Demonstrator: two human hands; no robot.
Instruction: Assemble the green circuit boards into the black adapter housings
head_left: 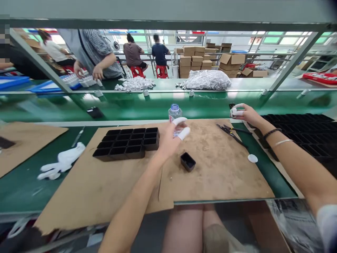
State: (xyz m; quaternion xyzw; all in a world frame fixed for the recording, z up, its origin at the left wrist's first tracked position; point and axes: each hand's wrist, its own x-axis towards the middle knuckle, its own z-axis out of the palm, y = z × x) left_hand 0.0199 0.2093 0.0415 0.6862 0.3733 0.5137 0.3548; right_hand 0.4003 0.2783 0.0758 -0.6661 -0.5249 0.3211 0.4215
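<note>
My left hand (171,138), with white covers on its fingertips, is above the brown cardboard mat (216,182), thumb and forefinger apart. Just beyond it stands a clear plastic bottle (174,111), partly hidden by the fingers; no firm grip on it shows. My right hand (240,111), also with white finger covers, is raised at the right, pinching a small black piece (231,105) whose kind I cannot make out. A single small black plastic cup (187,162) sits on the mat below my left hand. Left of that hand, several similar black cups (126,142) stand in rows.
Black-and-yellow pliers (231,134) and a white disc (252,158) lie at the right, near stacked black cups (302,131). A white glove (63,161) lies left. Beyond the green belt (147,105), a co-worker (92,52) handles white parts beside a plastic-covered heap (206,80).
</note>
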